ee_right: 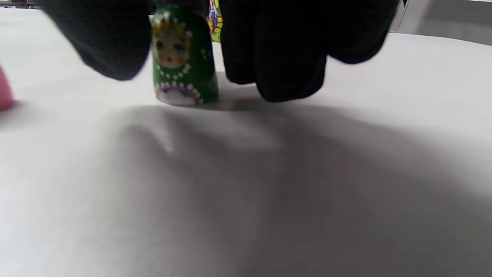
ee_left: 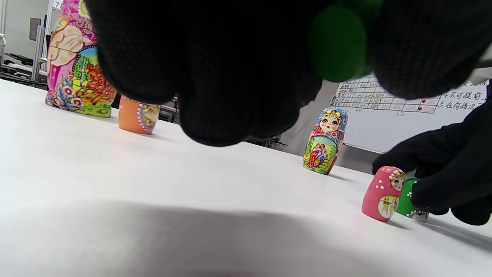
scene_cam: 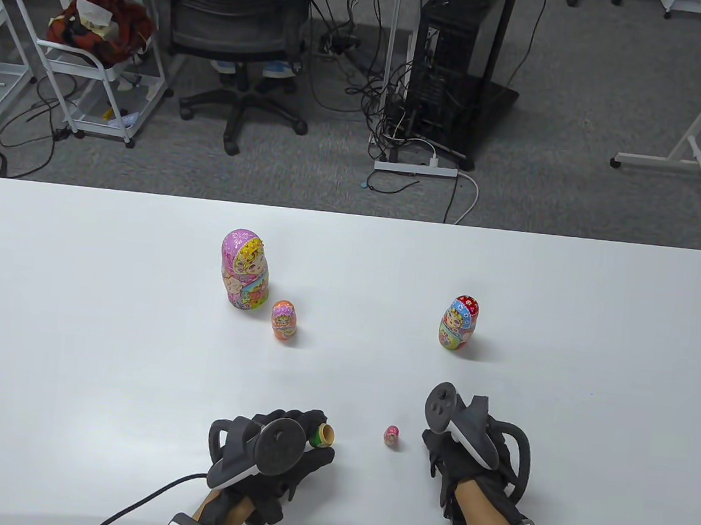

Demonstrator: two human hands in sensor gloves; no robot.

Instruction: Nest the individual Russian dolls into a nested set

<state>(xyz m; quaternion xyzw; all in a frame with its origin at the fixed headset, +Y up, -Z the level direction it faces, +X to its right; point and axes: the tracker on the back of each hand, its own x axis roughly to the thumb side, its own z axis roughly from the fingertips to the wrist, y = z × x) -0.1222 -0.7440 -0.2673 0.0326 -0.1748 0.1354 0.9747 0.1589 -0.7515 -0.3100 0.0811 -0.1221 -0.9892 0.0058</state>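
Note:
My left hand (scene_cam: 309,435) grips the green doll's lower half (scene_cam: 326,436), its open wooden rim facing right; it shows as a green blur in the left wrist view (ee_left: 338,42). My right hand (scene_cam: 439,449) has its fingers around the green doll's upper half (ee_right: 180,57), which stands on the table and also shows in the left wrist view (ee_left: 405,194). The tiniest pink doll (scene_cam: 392,435) stands between my hands, just left of the green upper half. A large pink doll (scene_cam: 244,271), a small orange doll (scene_cam: 283,321) and a red and blue doll (scene_cam: 459,324) stand farther back.
The white table (scene_cam: 101,344) spans the whole view, its far edge beyond the dolls. A cable (scene_cam: 136,499) runs from my left wrist to the near edge. An office chair and a computer tower stand on the floor beyond the table.

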